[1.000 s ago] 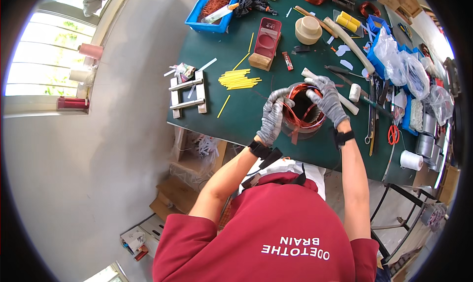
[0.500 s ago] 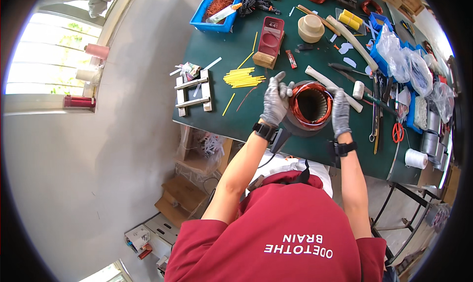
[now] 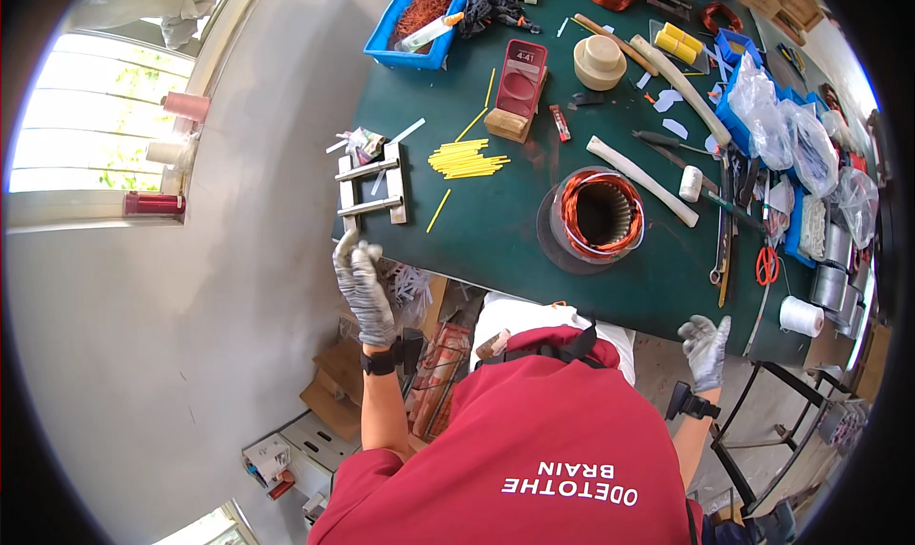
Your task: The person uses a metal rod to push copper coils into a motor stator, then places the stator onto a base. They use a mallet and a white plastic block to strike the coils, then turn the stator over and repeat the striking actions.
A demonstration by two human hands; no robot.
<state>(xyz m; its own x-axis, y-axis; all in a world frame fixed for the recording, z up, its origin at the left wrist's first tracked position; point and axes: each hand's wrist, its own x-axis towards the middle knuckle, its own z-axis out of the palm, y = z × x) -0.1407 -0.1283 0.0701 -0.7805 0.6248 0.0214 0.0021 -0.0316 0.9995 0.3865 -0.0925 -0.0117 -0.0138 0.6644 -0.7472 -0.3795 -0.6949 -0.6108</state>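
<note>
A motor stator [image 3: 572,217] wound with red-brown copper wire stands on a dark round base [image 3: 549,232] on the green table, with its bore facing up. Neither hand touches it. My left hand [image 3: 366,292], in a grey-white glove, is raised off the table's left front edge, fingers apart and holding nothing. It is nearest to a small metal-and-white frame [image 3: 370,191]. My right hand [image 3: 705,350], gloved alike, is by the front edge at the right with its fingers spread, holding nothing. Black straps circle both wrists.
Yellow strips [image 3: 467,159] lie left of a phone [image 3: 523,76] on a wooden stand. A white tube [image 3: 643,181], a white-headed mallet [image 3: 692,183], red scissors [image 3: 766,265] and a thread spool [image 3: 803,316] are to the right. A blue bin [image 3: 440,53] holds wire scraps.
Both hands have let go of the stator and drawn apart. My left hand has moved left and nearer to me, my right hand right and nearer. The stator stays on the table.
</note>
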